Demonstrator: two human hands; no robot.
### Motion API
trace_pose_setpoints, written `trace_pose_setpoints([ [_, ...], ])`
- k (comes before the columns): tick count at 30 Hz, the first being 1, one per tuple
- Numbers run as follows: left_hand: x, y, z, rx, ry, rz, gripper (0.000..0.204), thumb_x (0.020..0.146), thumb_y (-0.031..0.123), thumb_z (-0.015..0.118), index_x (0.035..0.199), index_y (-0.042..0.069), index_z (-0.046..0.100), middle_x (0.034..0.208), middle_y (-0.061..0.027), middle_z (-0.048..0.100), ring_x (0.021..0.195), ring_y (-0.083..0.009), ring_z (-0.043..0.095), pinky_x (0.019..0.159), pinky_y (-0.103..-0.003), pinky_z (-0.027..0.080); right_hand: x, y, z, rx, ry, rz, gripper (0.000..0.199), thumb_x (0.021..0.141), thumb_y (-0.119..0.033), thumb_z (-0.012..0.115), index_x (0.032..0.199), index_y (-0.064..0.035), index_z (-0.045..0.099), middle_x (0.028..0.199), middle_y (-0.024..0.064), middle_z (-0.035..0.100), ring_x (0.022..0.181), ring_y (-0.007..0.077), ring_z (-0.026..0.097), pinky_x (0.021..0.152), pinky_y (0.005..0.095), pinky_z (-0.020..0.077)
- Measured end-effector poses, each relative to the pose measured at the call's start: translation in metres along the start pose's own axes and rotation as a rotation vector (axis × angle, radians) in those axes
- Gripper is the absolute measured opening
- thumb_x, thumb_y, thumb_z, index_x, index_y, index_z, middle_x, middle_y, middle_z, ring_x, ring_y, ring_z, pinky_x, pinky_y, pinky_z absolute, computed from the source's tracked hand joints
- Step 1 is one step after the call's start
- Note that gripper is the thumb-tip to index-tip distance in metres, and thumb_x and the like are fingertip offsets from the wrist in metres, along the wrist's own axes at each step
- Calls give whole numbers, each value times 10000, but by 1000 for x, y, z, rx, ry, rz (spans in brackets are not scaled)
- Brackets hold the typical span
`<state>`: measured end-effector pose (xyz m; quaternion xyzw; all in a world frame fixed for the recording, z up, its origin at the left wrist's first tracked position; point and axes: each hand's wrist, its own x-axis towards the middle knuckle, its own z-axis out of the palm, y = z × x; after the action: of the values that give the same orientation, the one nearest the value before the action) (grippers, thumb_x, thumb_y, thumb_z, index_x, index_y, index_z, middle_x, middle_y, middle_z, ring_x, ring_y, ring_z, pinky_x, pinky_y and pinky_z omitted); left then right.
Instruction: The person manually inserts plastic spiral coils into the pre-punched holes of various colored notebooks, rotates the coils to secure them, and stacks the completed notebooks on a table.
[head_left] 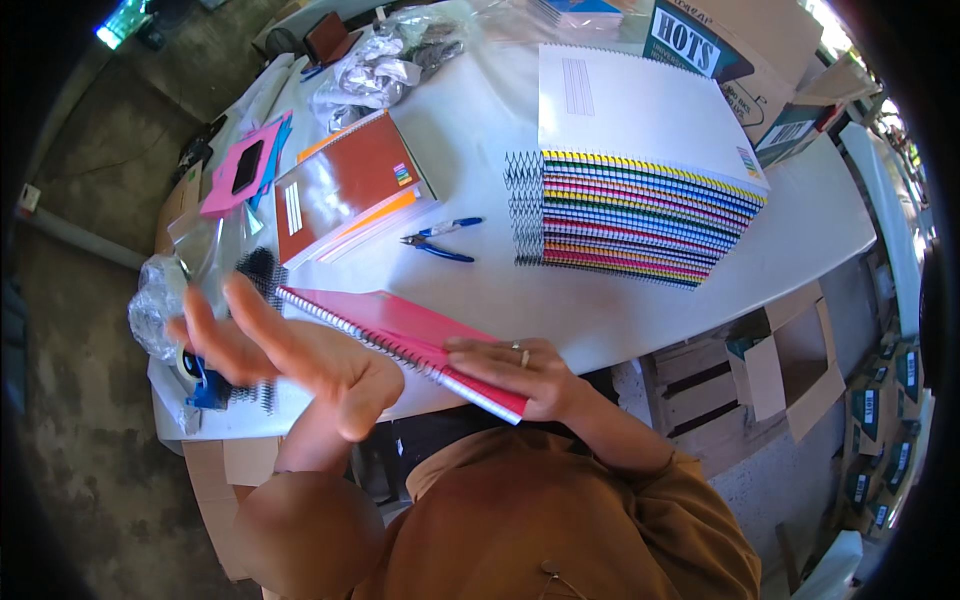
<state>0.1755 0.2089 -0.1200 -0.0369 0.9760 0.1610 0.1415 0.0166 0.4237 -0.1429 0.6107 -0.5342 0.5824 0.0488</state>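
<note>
Printed brown cardboard carton with dark green panel (720, 45), table's far right edge; crumpled clear plastic bags (385, 60), far left; dark labelled boxes (880, 440), floor right.

A white worktop (560, 300) fills the centre of the frame. At upper right on it rises a tall stack of spiral-bound notebooks (640, 225) with many-coloured covers, a white one on top. Left of centre lies a smaller pile of orange-covered notebooks (345, 190), with blue-handled pliers (440, 242) between the two stacks. A pink notebook (400, 335) rests at the near edge. Crumpled clear plastic (385, 60) sits at the top, pink and blue card pieces (245, 165) at upper left.
</note>
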Motion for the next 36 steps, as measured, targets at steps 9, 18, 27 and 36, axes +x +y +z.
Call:
trace_pose_setpoints([
  [9,80,-22,-11,233,1684,1005,853,901,613,281,1380,-84,172,1430,-263,199,1347,-327,115,1097,-457,26,1,7,12,10,-37,70,617,616,23,618,1220,-78,544,1132,143,605,969,277,627,802,340,507],
  [18,70,40,44,-1534,505,872,585,933,458,377,1281,-11,408,1290,-164,431,1230,-270,368,1047,-421,268,6,8,24,77,100,119,391,745,-122,689,1107,-12,592,983,130,660,819,247,667,685,329,526],
  [27,63,113,-51,47,751,469,249,769,109,645,1012,74,603,1036,-74,600,949,-234,583,911,-389,346,4,19,5,175,79,387,238,743,-27,634,972,-28,570,803,163,628,720,327,629,634,333,492],
  [36,52,129,-95,174,737,461,172,663,138,749,785,88,638,786,1,636,695,-178,593,746,-323,389,30,-20,-21,321,39,375,176,817,-36,609,987,-35,562,863,146,636,727,298,629,677,303,480],
])
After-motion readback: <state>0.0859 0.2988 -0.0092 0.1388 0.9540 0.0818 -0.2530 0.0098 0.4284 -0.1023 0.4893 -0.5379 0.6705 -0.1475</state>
